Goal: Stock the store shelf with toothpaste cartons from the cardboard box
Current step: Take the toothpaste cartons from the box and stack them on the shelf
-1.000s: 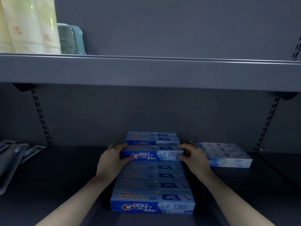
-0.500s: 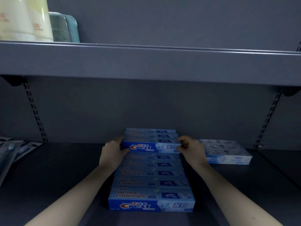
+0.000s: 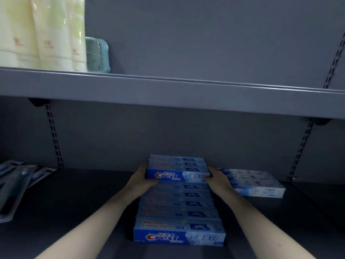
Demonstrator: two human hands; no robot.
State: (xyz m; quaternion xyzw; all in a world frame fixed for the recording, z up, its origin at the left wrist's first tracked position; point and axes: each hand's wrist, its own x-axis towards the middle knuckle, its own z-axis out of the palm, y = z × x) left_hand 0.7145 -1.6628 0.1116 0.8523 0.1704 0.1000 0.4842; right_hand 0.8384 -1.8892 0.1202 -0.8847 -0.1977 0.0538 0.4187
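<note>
Several blue toothpaste cartons (image 3: pixel 179 212) lie side by side in a row running from the shelf's front toward its back wall. On the rear part of that row sits a second layer, and its front carton (image 3: pixel 177 175) is held at both ends. My left hand (image 3: pixel 141 181) grips its left end and my right hand (image 3: pixel 219 179) grips its right end. More cartons of the second layer (image 3: pixel 177 162) lie behind it. The cardboard box is out of view.
Another group of pale blue cartons (image 3: pixel 253 182) lies to the right on the dark shelf (image 3: pixel 84 202). Packaged items (image 3: pixel 13 186) lie at the far left. The upper shelf (image 3: pixel 168 90) holds cream tubes (image 3: pixel 43 32) and a teal container (image 3: pixel 98 55).
The held carton has slid back against the other upper-layer cartons, with both hands staying on its ends. The camera has tilted, so the upper shelf sits lower in view.
</note>
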